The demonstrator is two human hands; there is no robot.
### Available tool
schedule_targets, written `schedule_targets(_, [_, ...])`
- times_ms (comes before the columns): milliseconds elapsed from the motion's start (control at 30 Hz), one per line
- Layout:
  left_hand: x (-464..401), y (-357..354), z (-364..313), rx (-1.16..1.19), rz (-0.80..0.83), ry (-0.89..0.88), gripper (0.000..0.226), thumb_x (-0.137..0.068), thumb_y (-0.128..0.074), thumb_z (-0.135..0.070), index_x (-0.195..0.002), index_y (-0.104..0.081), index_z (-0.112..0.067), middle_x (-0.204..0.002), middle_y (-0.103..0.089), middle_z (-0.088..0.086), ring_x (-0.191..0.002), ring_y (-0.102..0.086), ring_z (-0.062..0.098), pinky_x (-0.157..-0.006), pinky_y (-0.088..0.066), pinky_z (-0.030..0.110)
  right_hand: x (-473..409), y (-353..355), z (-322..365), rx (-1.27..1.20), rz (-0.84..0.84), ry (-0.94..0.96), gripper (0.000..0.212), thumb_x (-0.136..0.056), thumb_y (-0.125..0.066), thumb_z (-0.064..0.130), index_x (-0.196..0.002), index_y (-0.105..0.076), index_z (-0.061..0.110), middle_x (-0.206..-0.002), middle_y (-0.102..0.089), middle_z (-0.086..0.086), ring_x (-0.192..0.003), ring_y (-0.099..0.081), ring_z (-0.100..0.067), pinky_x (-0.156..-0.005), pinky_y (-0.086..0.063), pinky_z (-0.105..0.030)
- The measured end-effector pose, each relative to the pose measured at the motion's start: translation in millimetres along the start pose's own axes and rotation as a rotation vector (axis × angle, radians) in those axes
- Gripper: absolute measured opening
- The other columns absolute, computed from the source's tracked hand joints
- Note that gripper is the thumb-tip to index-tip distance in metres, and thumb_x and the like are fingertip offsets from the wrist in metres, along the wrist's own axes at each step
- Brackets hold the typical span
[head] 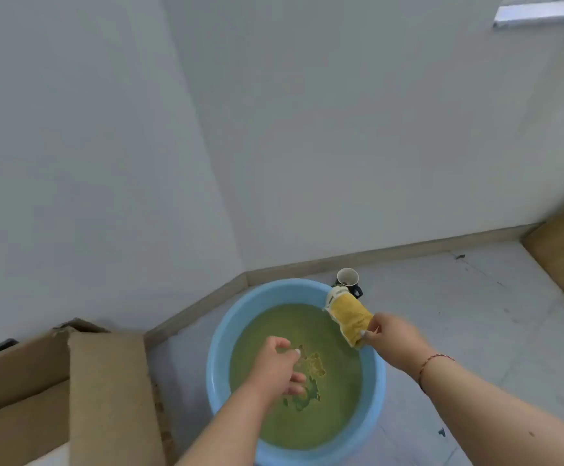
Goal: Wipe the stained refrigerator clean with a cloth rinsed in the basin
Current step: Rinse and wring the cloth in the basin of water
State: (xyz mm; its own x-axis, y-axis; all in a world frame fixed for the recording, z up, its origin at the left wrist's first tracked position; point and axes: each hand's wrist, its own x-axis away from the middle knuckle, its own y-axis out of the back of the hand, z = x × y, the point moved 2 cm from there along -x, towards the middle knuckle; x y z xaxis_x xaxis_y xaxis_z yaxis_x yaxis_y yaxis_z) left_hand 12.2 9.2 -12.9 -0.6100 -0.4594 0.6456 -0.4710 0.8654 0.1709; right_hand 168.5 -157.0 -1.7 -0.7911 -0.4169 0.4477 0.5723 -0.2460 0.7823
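1. Nearest, my left hand [279, 364] hangs low over the greenish water in the basin [222, 331], fingers loosely curled with nothing between them; whether the fingertips touch the surface I cannot tell. I judge it sits there ready to help wring or swish.
2. Beside it to the right, my right hand [393, 336] pinches the yellow cloth [349, 316] by one end, fingers curled round the fabric. The cloth is held over the basin's far-right rim, a pale edge at its far end, probably so drips fall back into the water.
3. Under both hands, the blue basin sits on the floor [475, 317], filled with murky green water and showing a darker patch near its middle. Its cloudy look suggests the rinse water is already dirty.
4. Left of me lies a cardboard box [106, 391] with its flaps open, close to the basin.
5. Just beyond the basin's far rim stands a mug [348, 279], upright and apart from the cloth.
6. Farther off is the white wall [341, 129] meeting the floor at a skirting board. No refrigerator shows, so wiping has to wait until I turn away.
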Motion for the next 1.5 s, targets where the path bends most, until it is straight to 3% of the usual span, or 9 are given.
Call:
schedule_targets(233, [-89, -61, 53, 0.098, 0.064, -0.033, 0.023, -0.098, -0.052, -0.018, -0.12, -0.047, -0.015, -0.106, -0.057, 0.012, -0.085, -0.063, 0.021, -0.068, -0.059, 0.033, -74, -64, -47, 0.473, -0.242, 0.36, 0.059, -0.083, -0.062, 0.029, -0.138, -0.042, 0.037, -0.14, -0.035, 0.006, -0.129, -0.033, -0.019, -0.101, -0.036, -0.028])
schedule_targets(567, [-140, -93, 83, 0.281, 0.168, -0.065, 0.017, -0.1, -0.048, -0.021, -0.114, -0.042, -0.014, -0.12, -0.052, 0.017, -0.105, -0.061, 0.03, -0.08, -0.059, 0.039, -122, -94, -70, 0.595, -0.296, 0.442, 0.037, -0.083, -0.065, 0.036, -0.118, -0.056, 0.03, -0.129, -0.041, 0.004, -0.122, -0.039, -0.021, -0.091, -0.04, -0.028])
schedule_targets(800, [-127, -72, 75, 0.641, 0.252, 0.042, 0.048, -0.093, -0.051, -0.051, -0.122, -0.054, -0.013, -0.111, -0.059, 0.02, -0.09, -0.062, 0.033, -0.078, -0.056, 0.046, -92, -94, 2, -0.622, -0.188, 0.325, 0.019, -0.089, -0.062, 0.02, -0.074, -0.05, 0.02, -0.067, -0.048, 0.004, -0.059, -0.042, -0.013, -0.054, -0.033, -0.026])
schedule_targets(967, [-118, -31, 69, 0.732, 0.214, -0.071, 0.033, -0.093, -0.056, -0.039, -0.102, -0.073, -0.012, -0.092, -0.072, 0.013, -0.09, -0.064, 0.032, -0.092, -0.051, 0.053, -83, -130, 24, -1.001, 0.083, 0.2, 0.021, -0.094, -0.055, 0.019, -0.074, -0.048, 0.018, -0.067, -0.049, -0.001, -0.063, -0.045, -0.019, -0.062, -0.038, -0.032])
schedule_targets(1133, [-121, -4, 82, 0.558, 0.11, -0.192, 0.023, -0.098, -0.048, -0.005, -0.112, -0.063, -0.016, -0.097, -0.073, 0.013, -0.089, -0.066, 0.031, -0.077, -0.056, 0.05, -91, -155, 7, -1.074, -0.067, -0.015, 0.014, -0.096, -0.051, 0.025, -0.091, -0.053, 0.013, -0.087, -0.057, -0.009, -0.077, -0.051, -0.024, -0.067, -0.047, -0.035])
schedule_targets(1200, [-129, 2, 97, 0.435, -0.035, -0.178, 0.027, -0.098, -0.043, -0.001, -0.105, -0.061, -0.02, -0.104, -0.07, 0.013, -0.093, -0.065, 0.029, -0.075, -0.056, 0.045, -98, -161, -6, -0.93, -0.168, -0.079, 0.013, -0.094, -0.05, 0.014, -0.104, -0.052, 0.007, -0.101, -0.059, -0.016, -0.084, -0.054, -0.028, -0.076, -0.051, -0.041])
schedule_targets(1300, [-142, 20, 126, -0.22, -0.405, -0.161, 0.027, -0.093, -0.045, -0.015, -0.119, -0.05, -0.024, -0.129, -0.054, 0.012, -0.105, -0.057, 0.026, -0.093, -0.05, 0.044, -96, -164, -23, -0.08, -0.284, -0.023, 0.033, -0.09, -0.042, 0.006, -0.123, -0.039, 0.01, -0.119, -0.046, -0.014, -0.104, -0.049, -0.03, -0.084, -0.047, -0.038])
schedule_targets(1400, [-144, 9, 148, -0.812, -0.19, -0.084, 0.079, -0.087, -0.048, -0.019, -0.152, -0.007, -0.039, -0.16, 0.006, 0.005, -0.14, -0.024, 0.04, -0.109, -0.035, 0.044, -96, -180, -24, 0.515, -0.196, 0.395, 0.067, -0.088, -0.044, 0.011, -0.147, -0.022, 0.033, -0.154, -0.013, -0.007, -0.143, -0.011, -0.033, -0.116, -0.02, -0.049])
schedule_targets(1500, [-139, -6, 154, -1.017, 0.009, 0.045, 0.076, -0.092, -0.041, -0.035, -0.153, 0.004, -0.038, -0.158, 0.027, 0.004, -0.146, -0.006, 0.041, -0.119, -0.015, 0.051, -103, -205, -26, 0.742, 0.089, 0.464, 0.065, -0.097, -0.042, 0.03, -0.15, -0.006, 0.044, -0.161, 0.007, 0.001, -0.147, 0.009, -0.032, -0.114, 0.002, -0.063])
